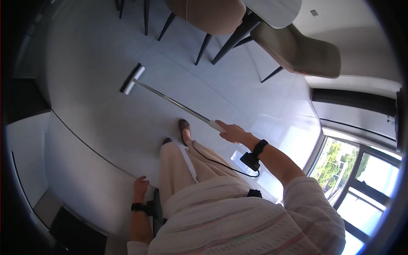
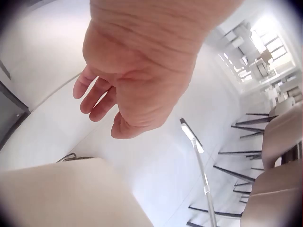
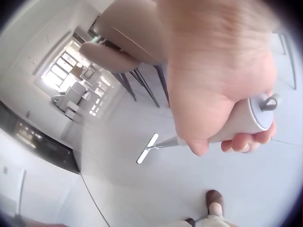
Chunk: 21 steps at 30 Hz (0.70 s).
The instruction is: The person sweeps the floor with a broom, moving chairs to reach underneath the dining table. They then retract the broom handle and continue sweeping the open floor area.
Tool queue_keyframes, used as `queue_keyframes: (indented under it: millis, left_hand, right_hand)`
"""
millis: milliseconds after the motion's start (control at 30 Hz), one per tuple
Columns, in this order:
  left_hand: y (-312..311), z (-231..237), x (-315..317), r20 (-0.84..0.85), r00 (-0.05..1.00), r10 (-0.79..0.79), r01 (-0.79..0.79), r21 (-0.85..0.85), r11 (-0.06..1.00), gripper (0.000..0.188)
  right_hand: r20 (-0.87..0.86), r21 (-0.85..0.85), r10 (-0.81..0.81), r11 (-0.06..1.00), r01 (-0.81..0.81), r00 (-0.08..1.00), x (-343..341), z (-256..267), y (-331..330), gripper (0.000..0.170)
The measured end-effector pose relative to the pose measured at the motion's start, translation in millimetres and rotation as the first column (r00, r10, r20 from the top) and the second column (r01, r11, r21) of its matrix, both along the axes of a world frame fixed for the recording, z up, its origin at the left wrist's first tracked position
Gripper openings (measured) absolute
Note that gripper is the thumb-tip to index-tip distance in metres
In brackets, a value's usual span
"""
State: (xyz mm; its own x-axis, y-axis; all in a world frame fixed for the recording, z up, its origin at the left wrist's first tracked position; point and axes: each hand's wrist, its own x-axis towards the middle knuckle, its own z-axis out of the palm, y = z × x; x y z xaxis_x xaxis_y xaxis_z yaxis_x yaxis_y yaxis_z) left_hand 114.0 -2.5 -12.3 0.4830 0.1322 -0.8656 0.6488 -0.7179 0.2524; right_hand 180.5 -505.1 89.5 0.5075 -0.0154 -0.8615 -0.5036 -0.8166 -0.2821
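Note:
My right hand (image 1: 233,132) grips the white end of a long-handled floor squeegee (image 1: 187,110). Its metal pole slants away to a white head with a dark edge (image 1: 134,79) on the grey floor ahead of my feet. In the right wrist view, fingers and thumb wrap round the white grip (image 3: 242,118), and a small hanging loop sticks out of its end. My left hand (image 1: 140,187) hangs by my side with nothing in it. Its fingers curl loosely in the left wrist view, where the squeegee's head (image 2: 191,137) shows on the floor beyond.
Padded chairs (image 1: 212,15) with thin dark legs stand round a table (image 1: 278,10) at the far side. A white cabinet (image 1: 27,148) is to the left. Large windows (image 1: 357,182) let in light at the right. A cable (image 1: 221,163) runs from my right wrist across my trousers.

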Motion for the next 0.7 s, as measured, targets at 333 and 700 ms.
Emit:
queue_keyframes:
  millis: [333, 700]
  left_hand:
    - [4, 10, 83, 0.104, 0.895, -0.433, 0.436, -0.004, 0.9, 0.044]
    - [-28, 9, 80, -0.023, 0.792, -0.611, 0.611, 0.05, 0.79, 0.042]
  right_hand:
    - [-0.046, -0.165, -0.314, 0.939, 0.303, 0.948, -170, 33, 31, 0.048]
    - [0.03, -0.17, -0.936, 0.342, 0.924, 0.352, -287, 70, -7, 0.045]
